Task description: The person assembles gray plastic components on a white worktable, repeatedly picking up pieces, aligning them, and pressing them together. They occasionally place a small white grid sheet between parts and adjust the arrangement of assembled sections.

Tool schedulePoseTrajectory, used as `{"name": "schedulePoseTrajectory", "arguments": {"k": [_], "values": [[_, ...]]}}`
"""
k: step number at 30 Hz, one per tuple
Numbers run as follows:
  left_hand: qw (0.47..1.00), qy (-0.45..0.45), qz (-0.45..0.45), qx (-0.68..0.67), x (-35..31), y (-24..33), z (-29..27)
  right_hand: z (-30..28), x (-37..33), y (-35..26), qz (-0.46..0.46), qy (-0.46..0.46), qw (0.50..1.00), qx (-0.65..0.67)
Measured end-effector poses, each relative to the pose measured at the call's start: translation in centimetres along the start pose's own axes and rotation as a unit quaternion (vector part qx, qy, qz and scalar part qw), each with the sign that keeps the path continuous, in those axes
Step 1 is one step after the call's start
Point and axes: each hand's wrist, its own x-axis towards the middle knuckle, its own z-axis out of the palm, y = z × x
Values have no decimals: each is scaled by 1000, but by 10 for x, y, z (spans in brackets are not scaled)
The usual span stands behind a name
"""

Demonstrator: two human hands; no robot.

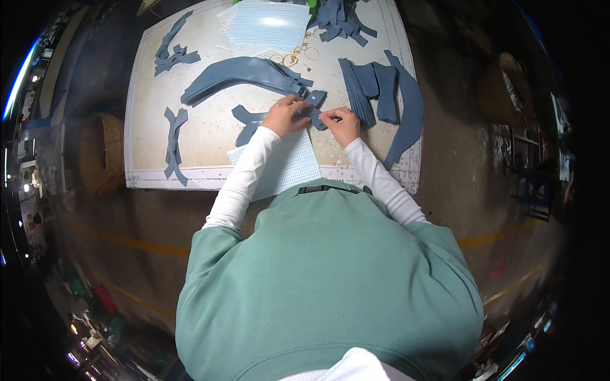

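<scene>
A flat, blue-grey, sheet-like strip (315,119) is lying between the left hand (284,116), curling its fingers, and the right hand (342,126), seemingly pinching the strip's right edge

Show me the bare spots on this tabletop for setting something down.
One patch of bare tabletop lies between the lower-left blue-grey bundle and the splayed pieces, below the curved stack. Another lies above that stack, left of the upper pale sheets. It is crowded around the left hand and right hand, and at the upper-right heap.
</scene>
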Motion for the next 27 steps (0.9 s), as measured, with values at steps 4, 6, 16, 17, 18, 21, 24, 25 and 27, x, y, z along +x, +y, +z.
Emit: {"name": "schedulePoseTrajectory", "arguments": {"k": [4, 6, 16, 17, 18, 21, 24, 25, 27], "values": [[1000, 3, 13, 23, 2, -1, -1, 4, -1, 3, -31, 37, 998, -32], [999, 12, 22, 31, 1, -1, 0, 5, -2, 1, -22, 44, 998, -30], [1000, 22, 3, 12, -1, 0, 3, -7, -9, -21, -135, 90, 969, -184], [1000, 21, -2, 11, -2, 1, 3, -10, -8, -23, -139, 77, 971, -180], [1000, 23, -3, 7, -2, 1, 3, -12, -7, -24, -142, 65, 972, -176], [1000, 23, -13, -8, -4, 3, 2, -16, -7, -27, -161, 40, 973, -162], [999, 30, -8, -15, -5, 5, 1, -15, -5, -28, -173, 38, 971, -159], [999, 31, -6, -13, -5, 5, 1, -14, -3, -27, -182, 45, 969, -159], [999, 37, -3, -6, -6, 5, 1, -9, 3, -27, -68, -10, 996, -52]]}}
